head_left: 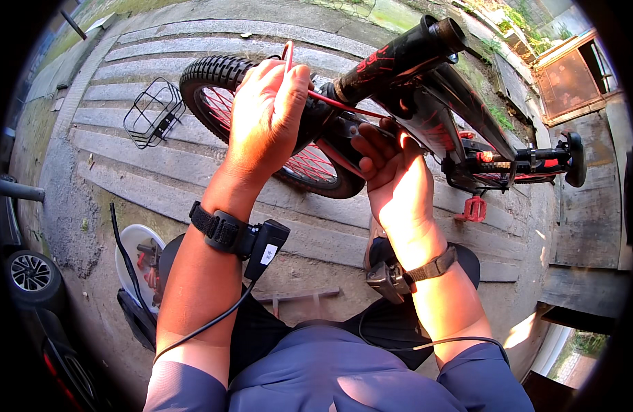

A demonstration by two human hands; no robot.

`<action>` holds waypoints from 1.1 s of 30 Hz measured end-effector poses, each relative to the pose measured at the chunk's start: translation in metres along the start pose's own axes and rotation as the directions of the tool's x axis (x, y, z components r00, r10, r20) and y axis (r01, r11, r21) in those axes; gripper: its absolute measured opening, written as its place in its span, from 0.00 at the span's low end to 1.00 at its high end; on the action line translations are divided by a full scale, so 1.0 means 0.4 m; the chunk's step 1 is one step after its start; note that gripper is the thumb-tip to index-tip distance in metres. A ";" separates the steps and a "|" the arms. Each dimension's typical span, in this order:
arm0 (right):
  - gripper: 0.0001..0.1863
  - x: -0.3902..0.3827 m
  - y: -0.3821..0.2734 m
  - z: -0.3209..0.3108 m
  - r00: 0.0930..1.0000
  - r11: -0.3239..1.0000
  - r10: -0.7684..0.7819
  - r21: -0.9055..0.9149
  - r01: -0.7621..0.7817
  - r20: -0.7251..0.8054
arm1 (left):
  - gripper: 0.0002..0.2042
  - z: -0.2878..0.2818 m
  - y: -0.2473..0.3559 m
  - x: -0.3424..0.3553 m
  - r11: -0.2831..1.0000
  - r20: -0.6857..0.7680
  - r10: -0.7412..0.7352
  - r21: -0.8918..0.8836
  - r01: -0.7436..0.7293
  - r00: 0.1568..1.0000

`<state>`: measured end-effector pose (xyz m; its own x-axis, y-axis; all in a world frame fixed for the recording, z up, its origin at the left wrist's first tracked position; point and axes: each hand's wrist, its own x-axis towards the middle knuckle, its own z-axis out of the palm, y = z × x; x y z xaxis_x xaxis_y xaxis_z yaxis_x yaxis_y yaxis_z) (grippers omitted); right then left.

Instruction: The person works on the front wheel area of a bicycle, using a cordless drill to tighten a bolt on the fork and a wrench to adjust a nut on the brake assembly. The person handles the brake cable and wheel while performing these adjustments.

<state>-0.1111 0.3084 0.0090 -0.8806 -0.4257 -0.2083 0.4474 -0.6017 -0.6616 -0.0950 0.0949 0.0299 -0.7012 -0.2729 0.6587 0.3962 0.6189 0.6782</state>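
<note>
A black bicycle frame (454,113) with red markings lies across the view in front of me, its bare head tube (399,58) pointing up and its handlebar not seen on it. My left hand (272,113) is closed around a thin red cable (337,104), which loops up above the thumb and runs right along the frame. Beneath the frame, my right hand (399,172) is palm up with curled fingers. Its thumb and index meet where the cable reaches them, partly hidden against the frame. The front wheel (217,103) with red spokes lies behind my left hand.
A black wire basket (154,113) lies on the slatted concrete at left. A white bucket (134,237) holding red and dark items stands by my left arm. A red pedal (473,208) and black saddle (575,159) extend right. A car wheel (33,273) shows far left.
</note>
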 end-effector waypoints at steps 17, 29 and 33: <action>0.10 -0.033 -0.019 0.046 0.634 -0.177 -0.334 -0.708 0.684 0.697 | 0.19 0.004 -0.001 0.001 1.000 -0.020 0.008 -0.024 -0.009 1.000; 0.09 -0.034 -0.016 0.026 0.710 0.242 -0.450 -0.692 0.681 0.542 | 0.19 0.001 -0.004 0.000 1.000 0.012 -0.003 0.002 0.003 1.000; 0.17 -0.039 -0.020 0.036 0.944 0.787 -0.304 -0.525 0.325 0.128 | 0.19 -0.016 0.001 -0.004 0.994 0.096 -0.077 0.079 0.070 0.992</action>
<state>-0.0986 0.3100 0.0280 -0.9473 -0.3054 0.0968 -0.0158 -0.2572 -0.9662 -0.0901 0.0909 0.0311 -0.7834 -0.2478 0.5700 0.2981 0.6549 0.6945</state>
